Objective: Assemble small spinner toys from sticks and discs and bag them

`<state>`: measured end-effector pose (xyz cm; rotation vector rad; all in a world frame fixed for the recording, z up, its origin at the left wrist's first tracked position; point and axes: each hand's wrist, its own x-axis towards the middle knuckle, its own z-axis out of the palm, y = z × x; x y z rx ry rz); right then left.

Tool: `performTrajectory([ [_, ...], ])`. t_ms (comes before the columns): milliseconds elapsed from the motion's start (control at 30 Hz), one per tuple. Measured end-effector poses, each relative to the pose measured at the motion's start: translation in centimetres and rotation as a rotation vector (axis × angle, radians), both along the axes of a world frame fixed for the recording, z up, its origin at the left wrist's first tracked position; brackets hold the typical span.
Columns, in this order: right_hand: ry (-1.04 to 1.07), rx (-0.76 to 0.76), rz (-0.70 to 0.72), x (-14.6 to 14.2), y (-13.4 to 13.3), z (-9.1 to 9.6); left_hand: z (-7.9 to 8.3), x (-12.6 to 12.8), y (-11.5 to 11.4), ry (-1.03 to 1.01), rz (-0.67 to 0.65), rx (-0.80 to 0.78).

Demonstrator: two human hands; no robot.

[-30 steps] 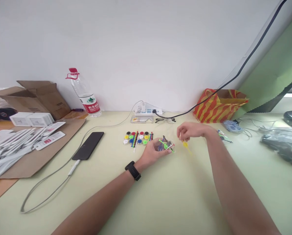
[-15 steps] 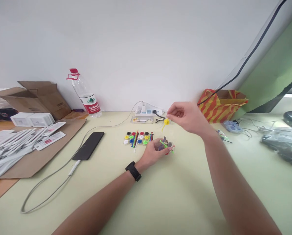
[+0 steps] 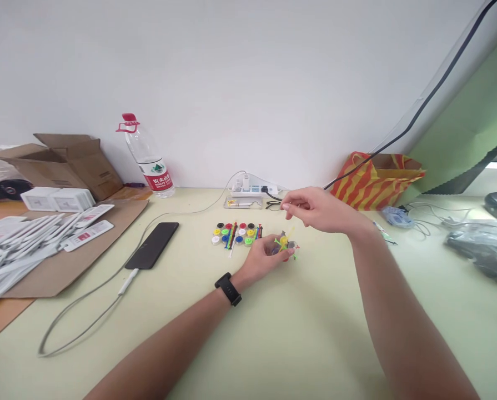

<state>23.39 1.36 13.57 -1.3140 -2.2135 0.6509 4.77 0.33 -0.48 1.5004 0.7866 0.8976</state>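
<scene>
Here the left hand [image 3: 263,258], nearer, is clamping round a colourful cluster [image 3: 291,245], a yellow piece [image 3: 284,241] is showing over it, pointing toward one o'clock, six o'clock from the right hand [image 3: 317,209], whose fingertips, touching or apart, I can't tell.

Counted along the far edge of the tabletop [image 3: 315,333]: one bottle [image 3: 157,176], one power strip [image 3: 254,191], one flat case [image 3: 242,203], and one striped bag [image 3: 367,186] toward the far right corner. Toward the left edge, one phone [image 3: 153,245]; short of the far edge's middle, at least twelve round pieces [image 3: 225,239]. Two hands are present, left hand [image 3: 262,258] and right hand [image 3: 321,210], plus one cluster of coloured parts [image 3: 284,243], individually uncountable.
</scene>
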Motion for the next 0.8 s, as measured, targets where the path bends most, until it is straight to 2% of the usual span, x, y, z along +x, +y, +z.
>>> performTrajectory([
  [233, 0.146, 0.157, -0.086, 1.2, -0.1, 0.6, 1.0, -0.1, -0.7, -0.037, -0.089, -0.093],
  [367, 0.214, 0.247, -0.108, 1.2, -0.1, 0.6, 0.8, -0.2, -0.6, -0.045, -0.112, -0.159],
  [500, 0.215, 0.272, -0.139, 1.4, 0.3, 0.4, 0.3, -0.4, -0.2, -0.094, -0.092, -0.140],
  [667, 0.204, 0.201, -0.141, 2.1, 2.0, -1.0, -0.2, -0.1, 0.3, -0.100, 0.043, -0.135],
  [800, 0.399, -0.041, -0.093, 2.8, 2.9, -4.3, 0.2, 0.5, -0.2, -0.162, 0.155, -0.214],
])
